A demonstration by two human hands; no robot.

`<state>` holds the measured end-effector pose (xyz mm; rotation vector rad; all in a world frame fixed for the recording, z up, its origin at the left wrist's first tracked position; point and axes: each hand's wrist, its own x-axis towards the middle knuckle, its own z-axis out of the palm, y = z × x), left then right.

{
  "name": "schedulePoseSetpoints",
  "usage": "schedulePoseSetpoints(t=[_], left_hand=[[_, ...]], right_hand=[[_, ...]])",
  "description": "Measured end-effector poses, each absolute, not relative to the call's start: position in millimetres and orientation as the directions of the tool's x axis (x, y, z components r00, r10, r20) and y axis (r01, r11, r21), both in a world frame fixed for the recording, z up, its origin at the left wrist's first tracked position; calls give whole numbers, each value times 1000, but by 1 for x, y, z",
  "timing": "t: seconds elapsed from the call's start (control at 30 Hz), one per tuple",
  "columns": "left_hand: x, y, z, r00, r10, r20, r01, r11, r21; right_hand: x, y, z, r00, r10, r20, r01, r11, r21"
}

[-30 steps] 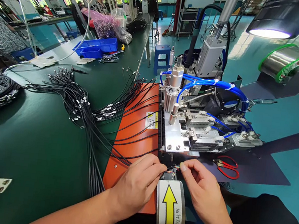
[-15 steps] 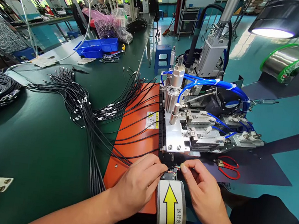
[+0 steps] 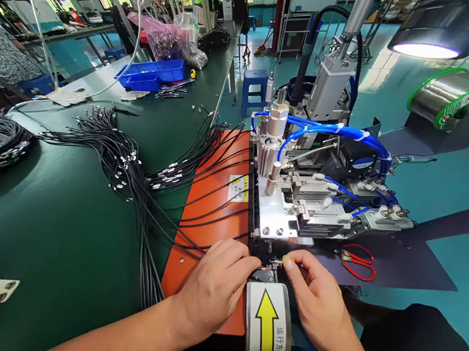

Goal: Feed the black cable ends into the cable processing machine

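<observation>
My left hand [image 3: 219, 282] is closed in a pinch at the near end of the machine, apparently on the black cable; its fingertips partly hide the spot. Across a small gap, my right hand [image 3: 318, 303] pinches thin coloured wires [image 3: 278, 261] at the cable's end between thumb and forefinger. Both hands are just above the machine's feed track, behind a white plate with a yellow arrow [image 3: 266, 321]. Several black cables [image 3: 211, 218] cross the orange panel [image 3: 210, 195] into the machine's edge, left of the metal fixture [image 3: 271, 209].
Red-handled scissors [image 3: 359, 262] lie right of the machine. A bundle of black cables [image 3: 121, 149] spreads over the green table [image 3: 78, 247]. Blue bins [image 3: 153, 72] stand farther back. A solder wire spool [image 3: 456, 98] and a lamp [image 3: 444, 30] hang at upper right. A person [image 3: 158, 1] sits far back.
My left fingertips have shifted slightly left and down, and less of the black cable shows between the hands. My right hand keeps its pinch almost in place.
</observation>
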<state>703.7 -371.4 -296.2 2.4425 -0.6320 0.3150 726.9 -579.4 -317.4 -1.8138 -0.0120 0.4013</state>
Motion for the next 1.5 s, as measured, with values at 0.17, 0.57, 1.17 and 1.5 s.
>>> schedulePoseSetpoints(t=[0.17,0.57,1.17,1.5], left_hand=[[703,-371,-298,858,-375,352,-506,-738,446],[703,-369,-300,862,-392,323,-506,-712,487],[703,-368,-301,846,-394,359,-529,-696,485],[704,-368,-304,850,-394,350,-524,-705,478]], right_hand=[[728,-577,-320,947,211,-241,-177,-282,-943],[716,-584,-315,911,196,-364,-317,-233,-919],[724,-581,-307,926,321,200,357,-566,-743],[727,-587,-315,922,327,208,370,-583,-723]])
